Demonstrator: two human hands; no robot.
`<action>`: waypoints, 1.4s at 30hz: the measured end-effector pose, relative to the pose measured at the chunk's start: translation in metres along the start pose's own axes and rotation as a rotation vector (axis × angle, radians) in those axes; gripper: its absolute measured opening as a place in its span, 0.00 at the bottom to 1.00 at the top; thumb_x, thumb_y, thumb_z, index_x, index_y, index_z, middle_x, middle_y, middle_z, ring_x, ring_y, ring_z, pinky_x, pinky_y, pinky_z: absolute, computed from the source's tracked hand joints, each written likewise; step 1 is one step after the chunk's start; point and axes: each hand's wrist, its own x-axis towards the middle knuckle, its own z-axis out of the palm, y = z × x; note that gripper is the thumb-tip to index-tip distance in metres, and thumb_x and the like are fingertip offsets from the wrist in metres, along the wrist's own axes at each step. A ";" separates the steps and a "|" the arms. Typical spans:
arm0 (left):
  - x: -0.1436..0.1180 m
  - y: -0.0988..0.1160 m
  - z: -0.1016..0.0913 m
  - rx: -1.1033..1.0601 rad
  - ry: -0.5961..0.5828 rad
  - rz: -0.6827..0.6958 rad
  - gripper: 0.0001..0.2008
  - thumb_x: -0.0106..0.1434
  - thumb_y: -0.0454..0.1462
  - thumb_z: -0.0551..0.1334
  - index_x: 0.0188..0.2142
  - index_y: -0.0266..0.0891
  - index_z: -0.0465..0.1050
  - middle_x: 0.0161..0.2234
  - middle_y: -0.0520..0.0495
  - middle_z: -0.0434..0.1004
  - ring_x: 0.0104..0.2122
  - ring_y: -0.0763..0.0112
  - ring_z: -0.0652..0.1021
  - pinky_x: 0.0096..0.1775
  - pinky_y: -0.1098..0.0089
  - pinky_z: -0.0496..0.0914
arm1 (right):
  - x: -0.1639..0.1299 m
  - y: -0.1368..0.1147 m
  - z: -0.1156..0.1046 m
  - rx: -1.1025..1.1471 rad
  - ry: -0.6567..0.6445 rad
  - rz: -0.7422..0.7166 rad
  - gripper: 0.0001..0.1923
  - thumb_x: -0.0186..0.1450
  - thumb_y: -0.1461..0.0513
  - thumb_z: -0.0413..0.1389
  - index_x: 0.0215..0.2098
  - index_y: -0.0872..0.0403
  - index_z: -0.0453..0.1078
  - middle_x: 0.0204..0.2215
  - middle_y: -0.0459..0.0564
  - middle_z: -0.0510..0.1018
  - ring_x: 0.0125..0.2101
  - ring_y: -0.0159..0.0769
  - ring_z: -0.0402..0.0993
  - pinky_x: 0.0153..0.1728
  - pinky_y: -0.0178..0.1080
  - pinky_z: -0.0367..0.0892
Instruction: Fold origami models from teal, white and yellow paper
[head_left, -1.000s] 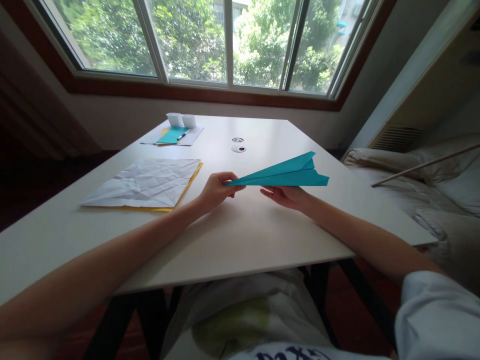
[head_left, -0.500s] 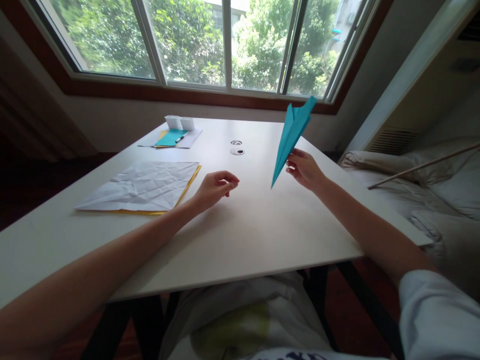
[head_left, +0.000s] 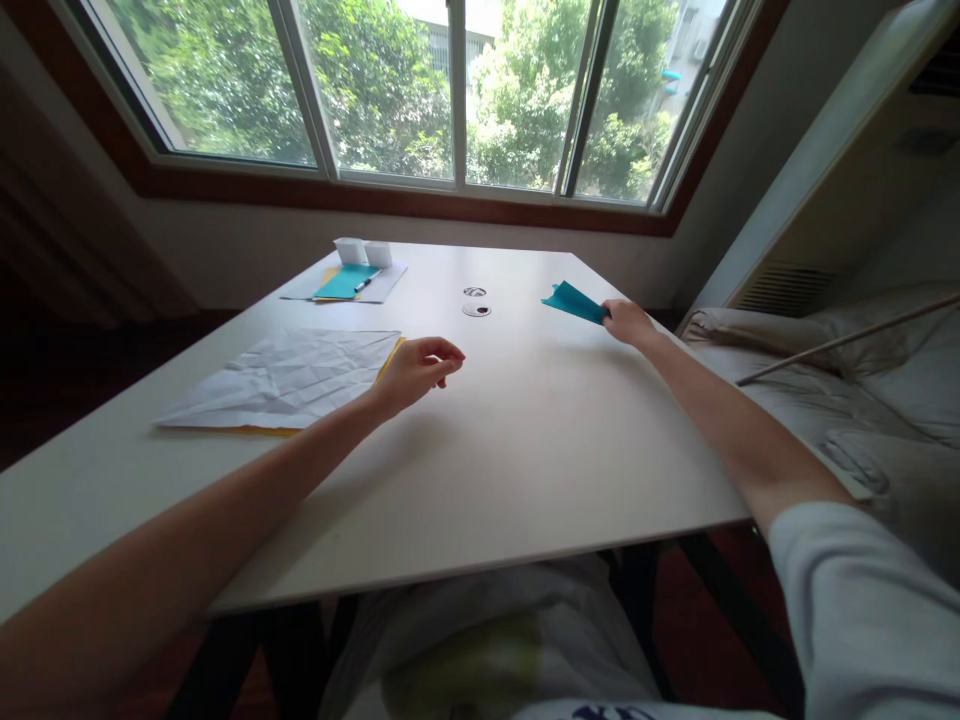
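A blue paper airplane is held above the right part of the white table. My right hand grips it at its right end, with the folded sheet pointing out to the left. Over the table, just right of the crumpled white sheet, hovers my left hand. Its fingers are loosely curled and apart, with nothing in them. Yellow paper shows along the edges under the white sheet.
At the far left stand two small white boxes behind a blue sheet and a pen. Two round flat pieces lie mid-table. A window rises beyond; a covered sofa is on the right.
The paper airplane has swung from upright to lying nearly level, dropping lower as my right hand moved outward to the right. My left hand shifted slightly left.
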 end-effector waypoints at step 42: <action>0.017 0.001 -0.086 1.208 -0.171 -0.519 0.35 0.48 0.58 0.56 0.51 0.42 0.69 0.50 0.36 0.72 0.46 0.46 0.72 0.39 0.58 0.67 | -0.125 -0.124 -0.031 0.178 0.034 -0.527 0.11 0.64 0.60 0.48 0.39 0.52 0.71 0.34 0.48 0.79 0.36 0.36 0.73 0.37 0.37 0.62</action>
